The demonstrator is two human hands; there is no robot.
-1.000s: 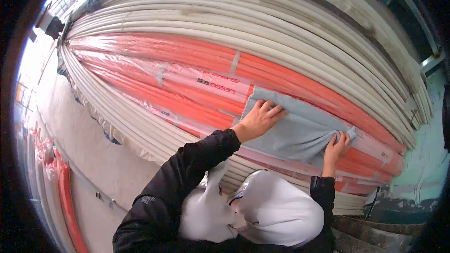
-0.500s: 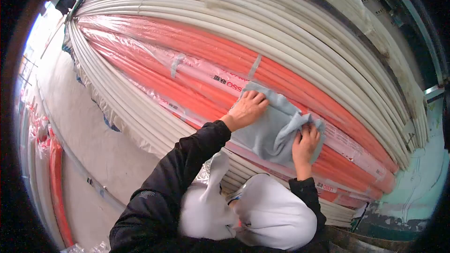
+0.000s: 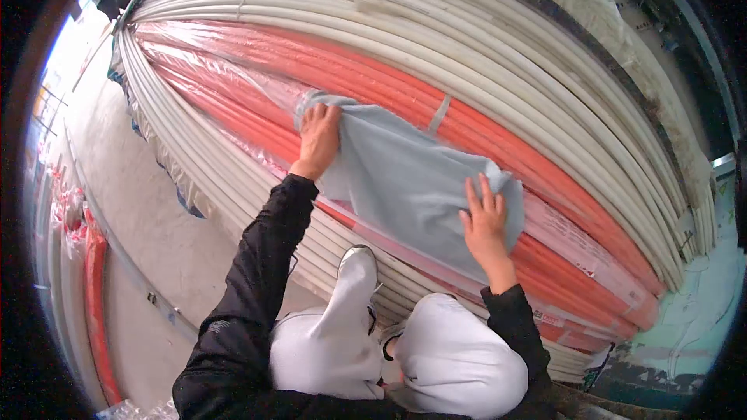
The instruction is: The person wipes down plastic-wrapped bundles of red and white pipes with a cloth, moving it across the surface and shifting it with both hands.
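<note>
A grey-blue cloth (image 3: 405,179) lies spread over bundles of red pipes (image 3: 366,66) in clear plastic wrap. At the cloth's left end, my left hand (image 3: 317,138) has its fingers closed over the edge, gripping it. My right hand (image 3: 486,222) rests on the cloth near its right end, fingers spread and flat. Beneath the cloth, the printed pink wrapping of the middle bundle is mostly hidden; part of the wrapping (image 3: 576,245) shows to the right.
Long white pipes (image 3: 467,54) run behind the red bundles, and more white pipes (image 3: 210,148) lie in front. My legs (image 3: 459,350) are bent close to the stack. Concrete floor (image 3: 148,187) is at left, with wrapped red pipe (image 3: 95,295) farther left. A pale green surface (image 3: 708,288) is at right.
My left hand has moved left and away from me, drawing the cloth out wider and flatter. The right hand has shifted slightly left and its fingers have spread, releasing the bunched cloth.
</note>
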